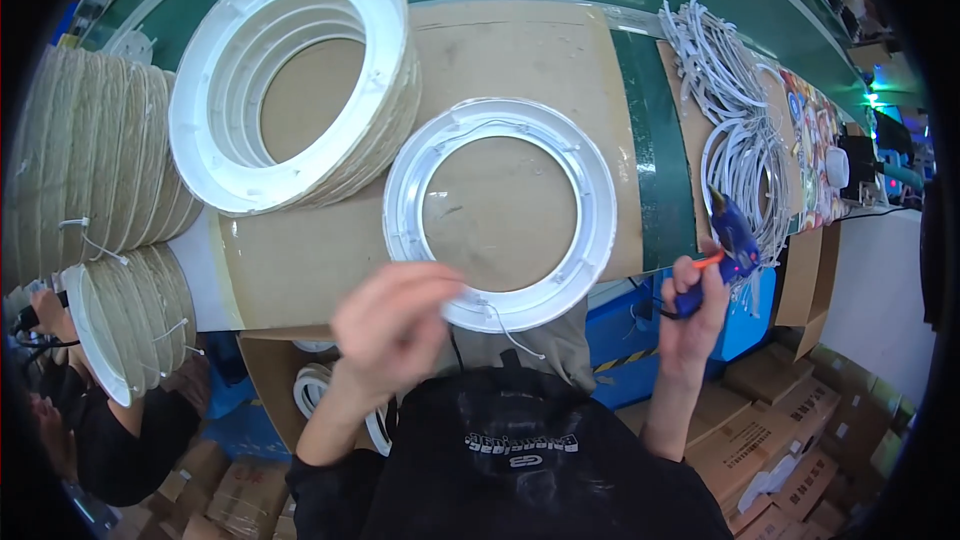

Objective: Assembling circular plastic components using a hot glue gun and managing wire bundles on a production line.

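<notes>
My right hand [693,315] grips a blue hot glue gun [735,237] with an orange trigger; its nozzle points up and away from me. In front of me a white ring-shaped frame [598,205] lies flat on the cardboard, with a thin wire along its inner channel. A short white cable [508,332] hangs over its near edge. My left hand [395,325] is at the ring's near left edge, its fingers bent and smeared by motion. Whether it holds anything cannot be made out.
A stack of white rings [385,50] with wrinkled beige sides stands at the far left, beside more beige stacks [95,160]. Bundled white cables [745,155] lie on the right. Another person's hand [48,312] is at the left. Cardboard boxes [770,420] sit at lower right.
</notes>
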Demonstrator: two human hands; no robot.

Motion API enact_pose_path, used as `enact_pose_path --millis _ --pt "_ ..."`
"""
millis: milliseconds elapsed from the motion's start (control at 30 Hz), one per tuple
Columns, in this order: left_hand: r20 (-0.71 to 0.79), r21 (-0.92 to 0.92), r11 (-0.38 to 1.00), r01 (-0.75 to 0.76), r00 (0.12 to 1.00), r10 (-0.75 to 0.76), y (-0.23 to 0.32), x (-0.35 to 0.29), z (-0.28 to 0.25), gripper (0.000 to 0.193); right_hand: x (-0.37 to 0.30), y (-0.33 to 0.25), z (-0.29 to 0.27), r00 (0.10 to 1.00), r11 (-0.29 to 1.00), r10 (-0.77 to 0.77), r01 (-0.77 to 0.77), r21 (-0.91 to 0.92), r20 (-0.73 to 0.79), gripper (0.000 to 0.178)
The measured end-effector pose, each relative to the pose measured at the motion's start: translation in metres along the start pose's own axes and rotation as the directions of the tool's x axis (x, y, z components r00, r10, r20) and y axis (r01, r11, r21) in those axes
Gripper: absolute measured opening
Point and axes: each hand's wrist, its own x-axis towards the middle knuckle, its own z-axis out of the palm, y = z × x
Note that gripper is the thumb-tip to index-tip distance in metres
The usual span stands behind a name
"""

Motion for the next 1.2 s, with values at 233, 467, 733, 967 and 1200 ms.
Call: enact_pose_path --millis 233,467,733,967,1200 --pt "-0.175 0.023 0.946 0.322 0.933 -0.314 -0.047 -0.031 -0.030 0.017 -0.009 -0.074 0.000 0.896 0.965 -0.169 0.066 0.254 0.410 0.036" --pt "-0.061 -0.012 0.889 0.458 0.887 -0.458 -0.053 -0.021 -0.029 0.012 -0.012 -0.113 0.044 0.789 0.874 -0.313 0.457 -0.166 0.528 0.028" --pt "-0.061 -0.089 0.880 0.466 0.880 -0.471 -0.058 -0.025 -0.026 0.012 0.018 -0.013 0.138 0.795 0.770 0.186 0.247 -0.588 0.578 0.054" --pt "-0.054 -0.071 0.874 0.480 0.873 -0.484 -0.058 -0.022 -0.030 0.012 0.032 0.007 0.133 0.715 0.578 0.301 0.390 -0.717 0.631 0.042" --pt "-0.044 -0.059 0.886 0.460 0.885 -0.463 -0.060 -0.022 -0.030 0.013 0.026 0.019 0.147 0.793 0.572 0.125 0.434 -0.696 0.597 0.038"
